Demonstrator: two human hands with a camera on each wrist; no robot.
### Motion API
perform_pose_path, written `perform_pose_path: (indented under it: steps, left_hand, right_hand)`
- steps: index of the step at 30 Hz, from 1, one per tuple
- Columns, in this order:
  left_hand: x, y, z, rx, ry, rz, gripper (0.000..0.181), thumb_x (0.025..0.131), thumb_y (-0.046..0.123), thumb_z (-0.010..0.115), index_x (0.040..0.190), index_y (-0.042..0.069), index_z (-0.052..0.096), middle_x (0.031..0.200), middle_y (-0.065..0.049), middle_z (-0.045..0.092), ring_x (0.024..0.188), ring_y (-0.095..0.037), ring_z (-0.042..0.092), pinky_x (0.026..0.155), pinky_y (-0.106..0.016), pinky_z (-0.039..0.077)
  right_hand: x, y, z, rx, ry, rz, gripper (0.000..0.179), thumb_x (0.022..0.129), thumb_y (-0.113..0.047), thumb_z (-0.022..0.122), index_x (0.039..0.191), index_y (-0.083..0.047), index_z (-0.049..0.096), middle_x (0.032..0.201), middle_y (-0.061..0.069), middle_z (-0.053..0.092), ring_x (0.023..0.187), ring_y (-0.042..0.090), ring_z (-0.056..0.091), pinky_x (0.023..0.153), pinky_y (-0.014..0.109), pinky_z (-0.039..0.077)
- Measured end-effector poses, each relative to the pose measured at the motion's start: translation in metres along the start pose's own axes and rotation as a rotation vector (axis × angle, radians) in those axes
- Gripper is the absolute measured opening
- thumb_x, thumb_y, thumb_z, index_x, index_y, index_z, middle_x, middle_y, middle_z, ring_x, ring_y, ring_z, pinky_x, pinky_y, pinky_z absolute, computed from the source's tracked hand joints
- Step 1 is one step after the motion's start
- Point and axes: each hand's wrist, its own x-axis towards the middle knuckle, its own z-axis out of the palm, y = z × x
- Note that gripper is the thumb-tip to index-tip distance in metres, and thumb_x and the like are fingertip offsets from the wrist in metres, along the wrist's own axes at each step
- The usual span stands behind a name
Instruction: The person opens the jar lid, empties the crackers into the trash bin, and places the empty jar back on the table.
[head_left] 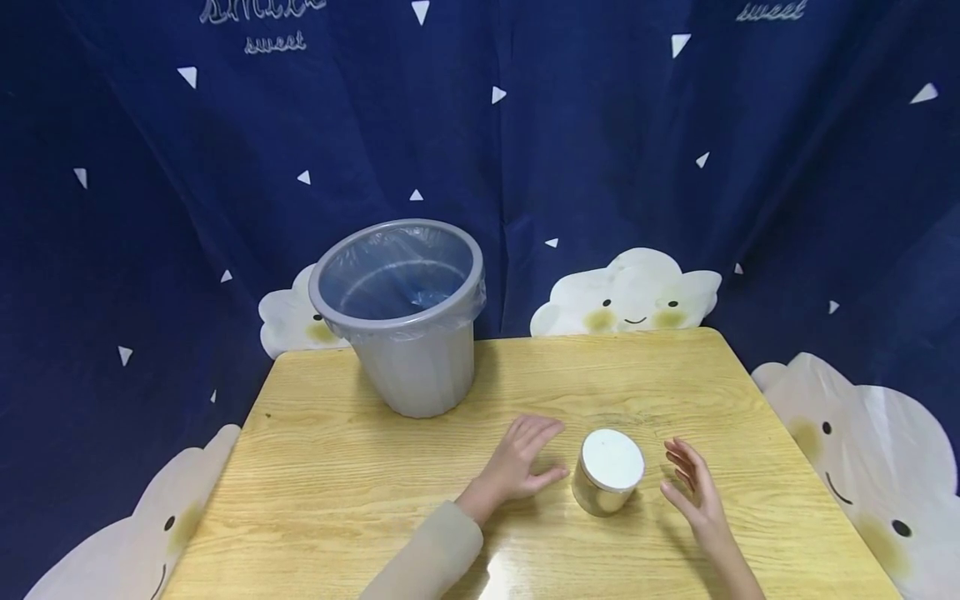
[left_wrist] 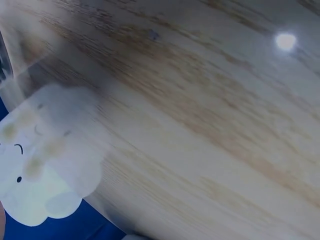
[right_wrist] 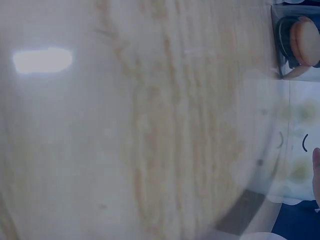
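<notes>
A short metallic can [head_left: 600,496] with a flat white lid [head_left: 613,459] stands upright on the wooden table. To its left is my left hand [head_left: 517,462], palm side toward the can, thumb and fingers spread apart. My right hand [head_left: 697,496] is on the other side, its fingers slightly bent and thumb held away from them. Visible gaps separate both hands from the can. In the right wrist view, the can's shiny side [right_wrist: 300,72] shows at the upper right with a reflection in it, and a fingertip [right_wrist: 317,172] appears at the right edge.
A grey bin [head_left: 416,367] lined with a clear plastic bag stands at the table's back left. Behind the table [head_left: 315,467] hangs a dark blue curtain [head_left: 600,150] with white triangles and smiling clouds; it also runs along both sides.
</notes>
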Motion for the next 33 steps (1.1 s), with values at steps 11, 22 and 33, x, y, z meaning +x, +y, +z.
perform_pose_path:
  steps: [11, 22, 33]
  left_hand:
    - [0.006, 0.01, 0.005, -0.144, -0.211, -0.134, 0.076, 0.081, 0.049, 0.06, 0.14, 0.009, 0.033, 0.139, -0.004, 0.042, 0.128, -0.018, 0.037, 0.109, -0.04, 0.022]
    - [0.015, 0.017, 0.006, -0.26, -0.306, -0.228, 0.086, 0.077, 0.047, 0.066, 0.145, 0.016, 0.022, 0.145, -0.003, 0.034, 0.133, -0.017, 0.028, 0.108, -0.046, 0.023]
    - [0.025, 0.019, 0.01, -0.323, -0.376, -0.216, 0.091, 0.075, 0.046, 0.07, 0.145, 0.016, 0.02, 0.148, 0.001, 0.027, 0.135, -0.015, 0.024, 0.109, -0.043, 0.022]
  right_hand:
    - [-0.009, -0.001, 0.01, -0.034, -0.105, 0.105, 0.081, 0.074, 0.016, 0.059, 0.142, 0.003, 0.018, 0.138, 0.021, 0.032, 0.124, 0.009, 0.034, 0.095, 0.007, 0.028]
    - [-0.01, 0.0, 0.021, -0.107, -0.143, 0.175, 0.09, 0.07, 0.01, 0.069, 0.143, -0.003, 0.02, 0.14, 0.017, 0.03, 0.119, -0.003, 0.032, 0.086, 0.074, 0.019]
    - [-0.012, 0.005, 0.029, -0.142, -0.167, 0.19, 0.092, 0.067, 0.004, 0.074, 0.142, -0.002, 0.022, 0.136, -0.022, 0.025, 0.118, -0.01, 0.028, 0.095, 0.067, 0.022]
